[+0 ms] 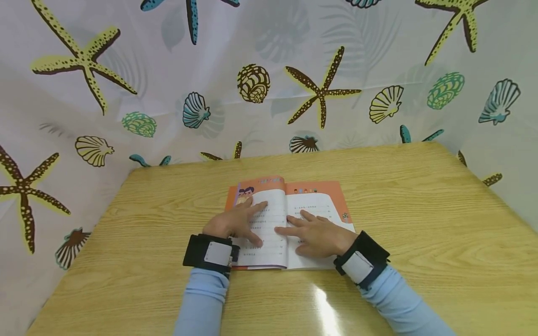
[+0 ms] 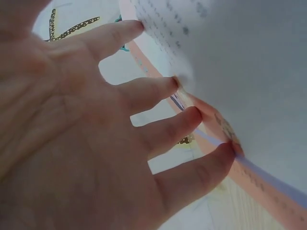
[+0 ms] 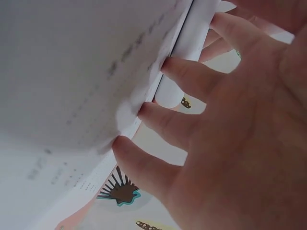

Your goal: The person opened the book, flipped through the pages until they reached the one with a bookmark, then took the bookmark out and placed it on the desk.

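One book (image 1: 274, 240) is lying opened on the wooden table (image 1: 420, 200). The left hand (image 1: 236, 222) is resting on the left page (image 1: 272, 198) with its fingers widely spread. The right hand (image 1: 321, 236) is resting similarly on the right page (image 1: 311, 199), one finger crossing the fold (image 1: 287, 254). Both are touching the paper without grasping it.

Both hands (image 1: 235, 223) (image 1: 321, 236) hide parts of the book (image 1: 271, 256), its print (image 1: 311, 206) is too small to read, and the head view crops both sleeves (image 1: 201, 301) (image 1: 405, 301).
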A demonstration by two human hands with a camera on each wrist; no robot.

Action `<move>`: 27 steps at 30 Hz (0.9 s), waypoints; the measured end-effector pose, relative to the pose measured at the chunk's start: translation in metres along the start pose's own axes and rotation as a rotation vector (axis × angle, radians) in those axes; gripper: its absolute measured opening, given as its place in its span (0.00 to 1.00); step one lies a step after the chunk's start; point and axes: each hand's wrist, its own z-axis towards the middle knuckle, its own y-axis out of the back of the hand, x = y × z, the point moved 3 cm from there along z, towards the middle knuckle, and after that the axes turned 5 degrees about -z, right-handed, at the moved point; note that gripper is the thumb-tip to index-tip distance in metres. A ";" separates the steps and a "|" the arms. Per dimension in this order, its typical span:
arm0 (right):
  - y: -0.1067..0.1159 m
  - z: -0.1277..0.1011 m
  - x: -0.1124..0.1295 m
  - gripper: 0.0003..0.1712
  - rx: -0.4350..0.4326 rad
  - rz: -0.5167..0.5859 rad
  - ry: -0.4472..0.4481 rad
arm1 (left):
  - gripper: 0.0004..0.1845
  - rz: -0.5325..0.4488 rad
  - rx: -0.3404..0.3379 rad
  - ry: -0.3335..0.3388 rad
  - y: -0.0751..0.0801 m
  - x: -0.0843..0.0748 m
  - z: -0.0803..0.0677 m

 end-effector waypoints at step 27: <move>0.004 -0.003 -0.034 0.42 0.019 0.089 -0.203 | 0.61 -0.002 0.024 0.015 -0.001 -0.001 0.001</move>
